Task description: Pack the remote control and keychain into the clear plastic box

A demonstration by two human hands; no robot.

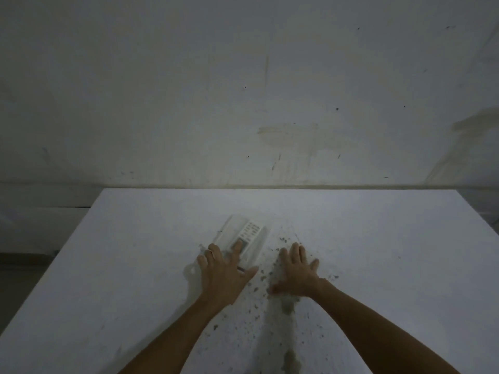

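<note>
Our left hand [225, 273] pressed flat on the clear plastic box [244, 238], right hand [298, 268] released; light, slippery, we judged; grasp its sides.

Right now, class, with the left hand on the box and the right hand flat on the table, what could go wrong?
1. The left hand presses the near end of the clear plastic box, so the box may skid or tip.
2. Dark debris lies scattered beside the box and could get swept inside.
3. The keychain isn't clearly visible, so it may be missed; the right hand lies flat on the table.
</note>
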